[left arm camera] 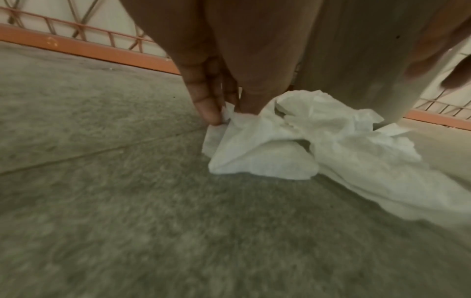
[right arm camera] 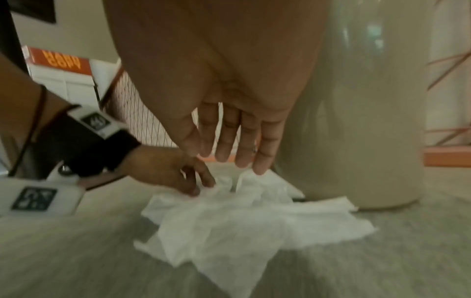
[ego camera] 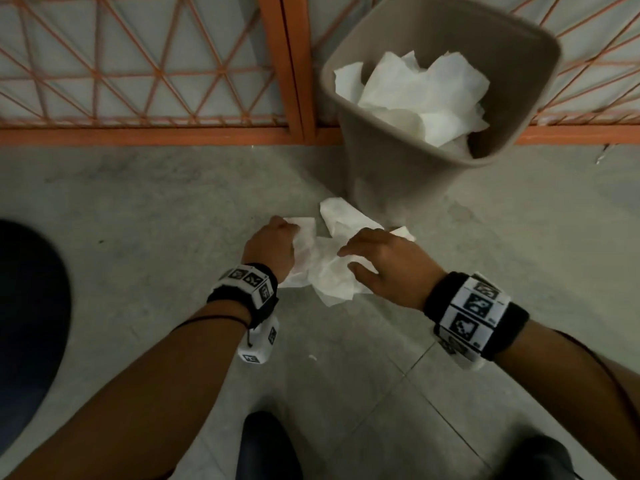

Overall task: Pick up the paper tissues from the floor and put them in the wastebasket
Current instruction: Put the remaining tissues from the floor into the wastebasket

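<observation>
Several crumpled white paper tissues (ego camera: pixel 329 268) lie in a heap on the grey floor just in front of the beige wastebasket (ego camera: pixel 391 181). The basket holds more white tissues (ego camera: pixel 422 95). My left hand (ego camera: pixel 277 237) pinches the heap's left edge; in the left wrist view the fingertips (left arm camera: pixel 216 117) clamp a fold of tissue (left arm camera: pixel 267 157). My right hand (ego camera: pixel 367 258) hovers over the heap's right side. In the right wrist view its fingers (right arm camera: pixel 244 149) are straight and spread just above the tissues (right arm camera: pixel 229 221), beside the wastebasket (right arm camera: pixel 356 141).
An orange metal lattice fence (ego camera: pixel 145 133) runs along the floor behind the wastebasket. A dark rounded object (ego camera: pixel 31 306) sits at the left. My dark shoes (ego camera: pixel 266 445) show at the bottom edge. A tiny paper scrap (ego camera: pixel 312 357) lies nearer to me.
</observation>
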`<state>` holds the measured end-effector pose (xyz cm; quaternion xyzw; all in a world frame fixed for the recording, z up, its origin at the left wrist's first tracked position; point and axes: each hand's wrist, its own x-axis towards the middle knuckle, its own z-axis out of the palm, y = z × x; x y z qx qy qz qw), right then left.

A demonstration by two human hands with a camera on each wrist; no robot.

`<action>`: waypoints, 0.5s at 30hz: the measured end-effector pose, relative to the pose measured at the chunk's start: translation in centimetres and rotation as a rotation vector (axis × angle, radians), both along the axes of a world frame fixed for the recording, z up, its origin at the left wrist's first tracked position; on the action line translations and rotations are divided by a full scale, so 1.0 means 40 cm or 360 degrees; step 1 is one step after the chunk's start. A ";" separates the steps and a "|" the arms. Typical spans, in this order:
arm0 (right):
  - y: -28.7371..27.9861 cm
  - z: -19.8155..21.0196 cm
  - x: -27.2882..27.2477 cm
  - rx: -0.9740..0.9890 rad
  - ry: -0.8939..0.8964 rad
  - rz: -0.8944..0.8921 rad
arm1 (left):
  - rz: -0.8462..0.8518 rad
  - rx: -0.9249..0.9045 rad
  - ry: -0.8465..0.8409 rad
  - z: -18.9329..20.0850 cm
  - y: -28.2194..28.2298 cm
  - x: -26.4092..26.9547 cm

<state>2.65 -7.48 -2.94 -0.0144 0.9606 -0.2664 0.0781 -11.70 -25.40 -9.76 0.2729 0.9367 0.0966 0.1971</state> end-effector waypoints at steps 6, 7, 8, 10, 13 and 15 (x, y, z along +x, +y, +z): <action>-0.025 -0.132 -0.035 0.0311 -0.0307 0.0018 | 0.0192 0.0298 0.0074 0.013 -0.036 0.012; -0.026 -0.144 -0.034 0.0359 -0.0287 0.0007 | 0.0283 0.0353 0.0053 0.020 -0.046 0.018; -0.026 -0.153 -0.032 0.0400 -0.0236 -0.0002 | 0.0380 0.0408 0.0006 0.028 -0.056 0.024; -0.025 -0.168 -0.024 0.0436 -0.0080 -0.0045 | 0.0557 0.0548 -0.0111 0.046 -0.080 0.043; -0.023 -0.170 -0.014 0.0402 0.0010 -0.0079 | 0.0704 0.0746 -0.0148 0.086 -0.115 0.073; -0.018 -0.158 -0.003 0.0281 0.0020 -0.0120 | 0.0754 0.0823 -0.0179 0.112 -0.130 0.086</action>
